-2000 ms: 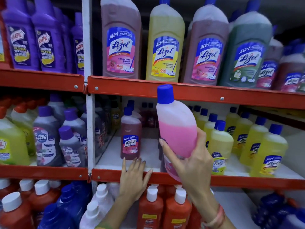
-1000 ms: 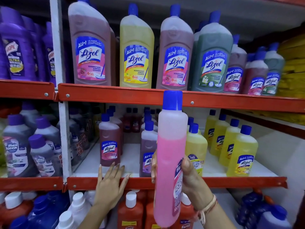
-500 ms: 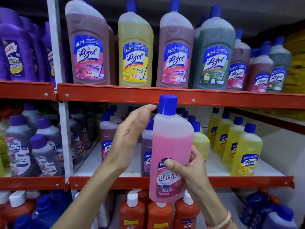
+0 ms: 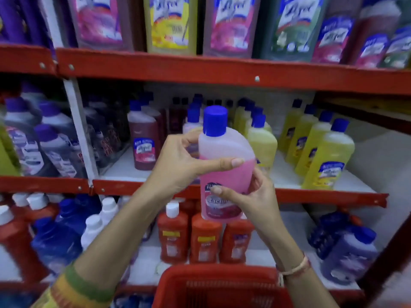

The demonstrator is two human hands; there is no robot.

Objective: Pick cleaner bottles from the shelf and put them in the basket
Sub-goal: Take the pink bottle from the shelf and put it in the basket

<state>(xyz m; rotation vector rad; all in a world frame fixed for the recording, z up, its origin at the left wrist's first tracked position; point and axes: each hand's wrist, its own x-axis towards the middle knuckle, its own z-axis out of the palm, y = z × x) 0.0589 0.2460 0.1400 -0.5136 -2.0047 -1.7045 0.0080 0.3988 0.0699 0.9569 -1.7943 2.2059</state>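
Observation:
A pink cleaner bottle [image 4: 225, 174] with a blue cap stands upright in the air in front of the middle shelf. My left hand [image 4: 178, 165] wraps its upper half, thumb across the front. My right hand [image 4: 251, 198] grips its lower half around the label. Below, at the bottom edge of the view, the rim of a red basket [image 4: 220, 283] shows; its inside is mostly out of sight.
Red shelf rails [image 4: 200, 72] carry rows of bottles: yellow ones [image 4: 327, 158] on the right of the middle shelf, a maroon one [image 4: 144, 145] on its left, orange ones [image 4: 204, 238] below, large ones above. A white upright post [image 4: 77, 130] splits the bays.
My left hand has closed on the pink bottle's upper half, joining the right hand. The view has tilted down and the red basket has come into sight.

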